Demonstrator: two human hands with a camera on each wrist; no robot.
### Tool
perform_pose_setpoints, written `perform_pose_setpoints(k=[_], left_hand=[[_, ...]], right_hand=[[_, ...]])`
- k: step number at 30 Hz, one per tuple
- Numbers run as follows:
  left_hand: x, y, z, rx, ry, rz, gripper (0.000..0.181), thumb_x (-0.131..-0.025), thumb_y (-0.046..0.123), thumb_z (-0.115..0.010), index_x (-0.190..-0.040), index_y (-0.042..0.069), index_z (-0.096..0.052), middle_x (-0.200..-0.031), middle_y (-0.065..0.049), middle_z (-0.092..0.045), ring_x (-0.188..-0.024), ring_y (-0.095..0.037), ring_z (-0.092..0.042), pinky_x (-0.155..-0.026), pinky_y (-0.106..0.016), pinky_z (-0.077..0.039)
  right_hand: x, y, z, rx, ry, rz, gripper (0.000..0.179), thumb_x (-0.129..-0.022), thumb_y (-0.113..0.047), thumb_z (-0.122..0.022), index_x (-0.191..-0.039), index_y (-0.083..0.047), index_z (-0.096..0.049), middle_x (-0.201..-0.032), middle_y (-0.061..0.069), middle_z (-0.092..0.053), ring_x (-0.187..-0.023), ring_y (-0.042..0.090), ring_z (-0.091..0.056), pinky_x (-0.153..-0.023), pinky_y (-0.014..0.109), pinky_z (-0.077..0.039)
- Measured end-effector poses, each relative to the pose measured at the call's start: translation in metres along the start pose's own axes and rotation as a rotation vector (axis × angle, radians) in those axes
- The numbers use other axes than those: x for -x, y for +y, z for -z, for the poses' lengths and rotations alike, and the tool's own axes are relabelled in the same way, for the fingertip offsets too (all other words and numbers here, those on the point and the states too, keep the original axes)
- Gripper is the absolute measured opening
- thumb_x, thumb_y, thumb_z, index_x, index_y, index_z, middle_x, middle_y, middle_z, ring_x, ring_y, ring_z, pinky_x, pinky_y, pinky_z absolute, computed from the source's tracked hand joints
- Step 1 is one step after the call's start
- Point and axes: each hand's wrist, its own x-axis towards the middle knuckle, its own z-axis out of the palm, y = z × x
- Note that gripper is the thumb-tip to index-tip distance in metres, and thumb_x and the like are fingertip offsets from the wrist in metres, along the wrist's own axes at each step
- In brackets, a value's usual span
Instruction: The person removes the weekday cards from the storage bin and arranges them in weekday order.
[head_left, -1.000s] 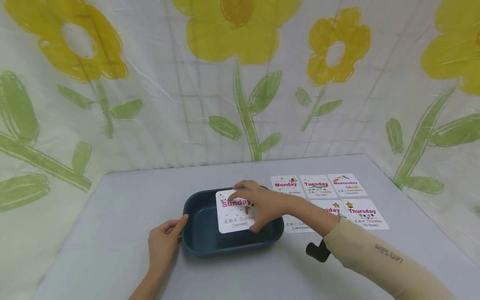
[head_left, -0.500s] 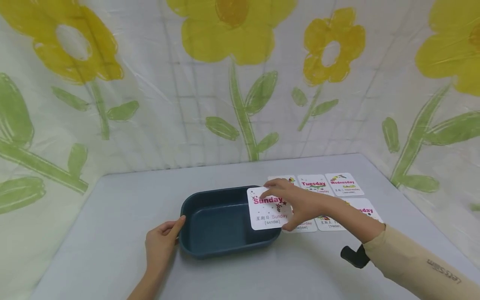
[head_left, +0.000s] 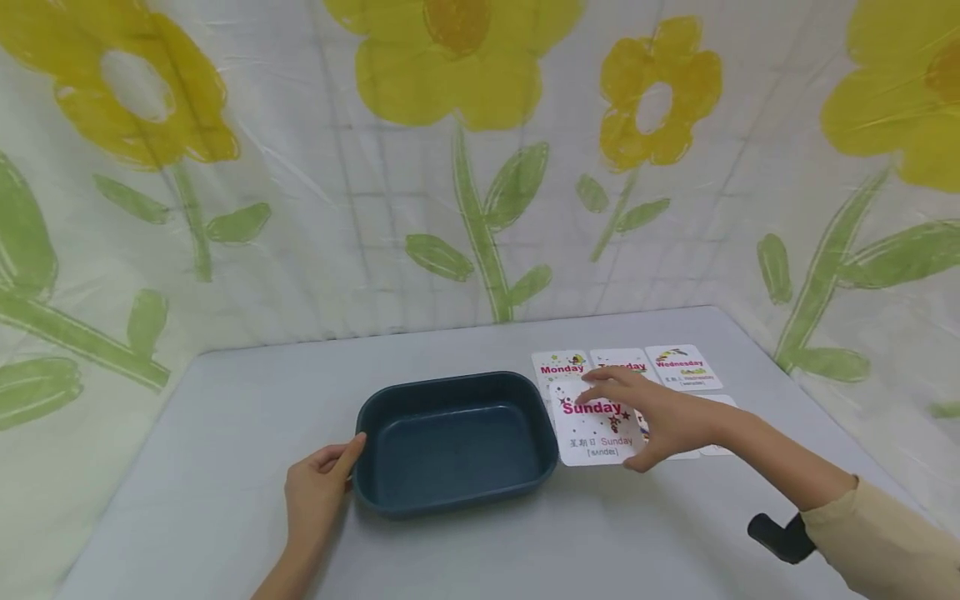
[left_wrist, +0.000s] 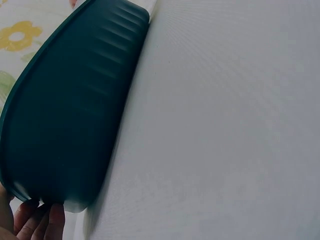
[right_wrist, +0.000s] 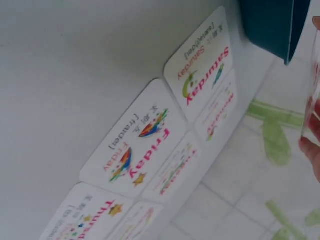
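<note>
My left hand (head_left: 318, 492) pinches the left rim of a dark teal, oval-cornered plastic basin (head_left: 450, 500), thumb on the rim and fingers beneath it. The left wrist view shows those fingertips against the basin's ribbed outside wall (left_wrist: 85, 100). Nothing lies inside the basin. My right hand (head_left: 675, 417) holds a white "Sunday" flashcard (head_left: 588, 429) by its edges, just right of the basin. In the right wrist view this flashcard (right_wrist: 313, 85) appears nearly edge-on, raised off the table. It hides part of the cards behind it in the head view.
Weekday flashcards lie in two rows at the table's right: Monday (head_left: 558, 362), Tuesday (head_left: 615, 360) and Wednesday (head_left: 682, 368) behind; Saturday (right_wrist: 200, 65), Friday (right_wrist: 130, 140) and Thursday (right_wrist: 82, 215) in front. A flower-printed curtain (head_left: 375, 250) borders the table (head_left: 247, 417).
My right hand has carried the Sunday flashcard rightward, from over the basin to above the laid-out flashcards. The left hand keeps its grip on the basin's rim. The head view has shifted slightly.
</note>
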Motion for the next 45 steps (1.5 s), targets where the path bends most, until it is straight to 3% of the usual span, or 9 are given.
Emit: perform_pose_setpoints(k=[9,21,30,45], left_hand=[[0.0,-0.001,0.0,-0.026,0.005,-0.002,0.058,-0.078,0.055,-0.063,-0.094,-0.001,-0.069,-0.084,-0.01,-0.072,-0.062,-0.001,-0.061,-0.053,-0.015,-0.05],[0.0,0.0,0.001,-0.022,0.006,-0.009,0.057,-0.079,0.053,-0.064,-0.093,-0.002,-0.069,-0.08,-0.01,-0.072,-0.06,-0.002,-0.06,-0.053,-0.015,-0.05],[-0.001,-0.002,-0.001,-0.018,0.011,-0.011,0.056,-0.079,0.053,-0.064,-0.093,-0.001,-0.069,-0.081,-0.01,-0.072,-0.06,-0.002,-0.06,-0.053,-0.016,-0.05],[-0.001,-0.001,0.0,-0.014,0.002,-0.011,0.056,-0.079,0.053,-0.064,-0.093,-0.001,-0.069,-0.081,-0.009,-0.072,-0.06,-0.002,-0.06,-0.054,-0.016,-0.05]], right_hand=[[0.023,0.009,-0.027,-0.05,-0.038,-0.032,0.077,-0.062,-0.025,-0.082,-0.128,-0.037,-0.043,-0.144,-0.003,-0.031,-0.126,0.021,-0.032,-0.085,0.032,-0.048],[0.038,0.016,-0.068,-0.123,-0.183,-0.058,0.072,-0.065,-0.034,-0.081,-0.126,-0.042,-0.044,-0.144,-0.004,-0.031,-0.126,0.023,-0.033,-0.093,0.037,-0.045],[0.039,0.017,-0.073,-0.105,-0.189,-0.047,0.074,-0.063,-0.032,-0.081,-0.127,-0.041,-0.045,-0.143,-0.002,-0.032,-0.124,0.022,-0.035,-0.095,0.037,-0.043],[0.04,0.019,-0.079,-0.079,-0.171,-0.07,0.074,-0.062,-0.041,-0.081,-0.126,-0.043,-0.045,-0.142,-0.003,-0.034,-0.124,0.023,-0.036,-0.094,0.042,-0.045]])
